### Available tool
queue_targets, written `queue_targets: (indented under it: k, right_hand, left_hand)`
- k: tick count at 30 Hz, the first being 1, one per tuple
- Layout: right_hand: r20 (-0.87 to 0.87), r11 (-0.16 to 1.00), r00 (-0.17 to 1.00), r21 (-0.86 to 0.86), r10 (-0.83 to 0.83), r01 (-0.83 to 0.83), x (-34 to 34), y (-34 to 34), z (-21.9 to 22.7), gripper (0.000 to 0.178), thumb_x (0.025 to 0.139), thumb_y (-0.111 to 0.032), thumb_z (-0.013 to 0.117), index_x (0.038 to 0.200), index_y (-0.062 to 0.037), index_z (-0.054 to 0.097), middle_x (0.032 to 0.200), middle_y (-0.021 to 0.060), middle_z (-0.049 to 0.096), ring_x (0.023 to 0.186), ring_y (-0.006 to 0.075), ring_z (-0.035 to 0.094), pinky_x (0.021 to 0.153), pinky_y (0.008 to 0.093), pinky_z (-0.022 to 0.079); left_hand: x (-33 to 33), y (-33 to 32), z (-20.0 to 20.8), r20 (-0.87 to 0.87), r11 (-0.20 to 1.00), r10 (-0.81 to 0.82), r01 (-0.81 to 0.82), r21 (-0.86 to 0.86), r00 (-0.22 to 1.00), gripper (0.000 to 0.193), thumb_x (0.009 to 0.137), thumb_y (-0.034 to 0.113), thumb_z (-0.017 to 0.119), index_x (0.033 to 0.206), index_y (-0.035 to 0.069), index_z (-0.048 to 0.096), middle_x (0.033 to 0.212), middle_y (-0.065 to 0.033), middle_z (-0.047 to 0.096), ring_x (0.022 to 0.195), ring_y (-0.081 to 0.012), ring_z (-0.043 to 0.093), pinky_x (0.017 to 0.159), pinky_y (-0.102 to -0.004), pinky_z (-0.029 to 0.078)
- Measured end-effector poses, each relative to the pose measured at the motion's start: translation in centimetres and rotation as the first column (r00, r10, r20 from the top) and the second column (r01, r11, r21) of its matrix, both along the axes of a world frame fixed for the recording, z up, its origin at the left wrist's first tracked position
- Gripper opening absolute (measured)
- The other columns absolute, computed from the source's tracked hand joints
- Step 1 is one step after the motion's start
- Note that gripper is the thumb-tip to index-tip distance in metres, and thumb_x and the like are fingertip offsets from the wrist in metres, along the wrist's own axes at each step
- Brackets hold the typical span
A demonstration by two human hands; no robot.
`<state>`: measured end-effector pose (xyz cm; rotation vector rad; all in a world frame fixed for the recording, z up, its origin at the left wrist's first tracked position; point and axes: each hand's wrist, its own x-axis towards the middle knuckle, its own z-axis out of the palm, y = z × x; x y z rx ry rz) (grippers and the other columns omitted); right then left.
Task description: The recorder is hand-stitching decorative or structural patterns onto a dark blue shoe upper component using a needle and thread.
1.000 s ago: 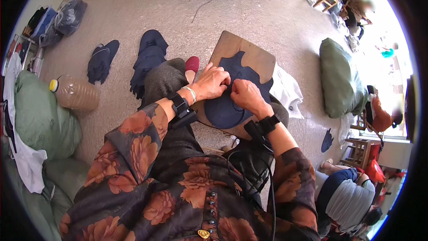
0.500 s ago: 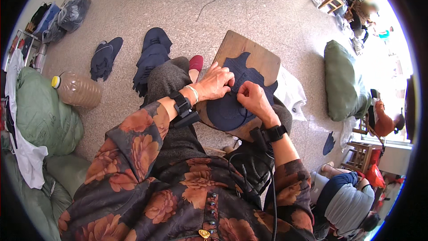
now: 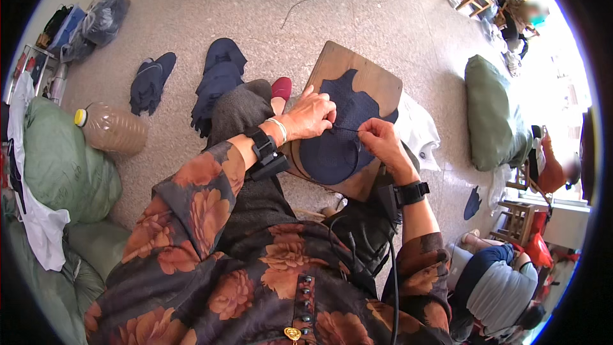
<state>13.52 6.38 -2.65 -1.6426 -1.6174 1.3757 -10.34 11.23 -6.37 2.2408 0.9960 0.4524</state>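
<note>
A flat, dark blue knitted shoe upper [image 3: 329,160] lies on the worn wooden stool top [image 3: 377,80] over my lap. My left hand [image 3: 310,113] rests on its left part, thumb and fingers pinched at the middle; I take it to be gripping the upper there, though the fingertips hide the exact spot. My right hand [image 3: 386,144], to the right, pinches a thin dark cord [image 3: 348,129]. The cord runs taut from the upper near my left fingertips to the right hand. Another stretch of cord curves over the upper's lower part.
Stacks of similar dark blue uppers [image 3: 217,83] lie on the floor to the left. A brown-tinted plastic jug [image 3: 115,129] and green sacks [image 3: 60,160] stand farther left. Another green sack [image 3: 488,115] sits right. A seated person [image 3: 498,287] bends over at lower right.
My right hand has moved a little right and down, away from the left, and the cord now shows stretched between them. The left hand has stayed nearly still.
</note>
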Motion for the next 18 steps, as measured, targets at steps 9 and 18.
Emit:
queue_targets:
  k: [9, 18]
  right_hand:
    - [-0.104, 0.983, 0.978, -0.056, -0.179, 0.174, 0.0, -1.0, -2.0, 0.010, 0.087, -0.010, 0.065, 0.086, 0.0006, 0.067, 0.069, -0.0002, 0.063, 0.058, 0.0071, 0.058, 0.051, 0.0235, 0.044]
    - [-0.129, 0.976, 0.969, -0.089, -0.209, 0.199, -0.3, -0.6, -1.4, 0.010, 0.089, -0.009, 0.062, 0.089, 0.0003, 0.066, 0.071, 0.0023, 0.065, 0.056, 0.0090, 0.063, 0.046, 0.0226, 0.045]
  left_hand:
    - [-2.6, -3.6, 1.8, 0.021, 0.953, 0.246, -0.246, 0.178, 0.969, 0.030, 0.078, 0.020, 0.082, 0.094, 0.005, 0.061, 0.092, -0.0094, 0.060, 0.095, -0.0300, 0.061, 0.085, -0.0434, 0.046]
    - [-3.9, -7.5, 1.9, 0.010, 0.941, 0.297, -0.294, 0.164, 0.955, 0.015, 0.087, 0.015, 0.073, 0.084, 0.007, 0.060, 0.086, -0.0083, 0.060, 0.086, -0.0303, 0.060, 0.086, -0.0422, 0.039]
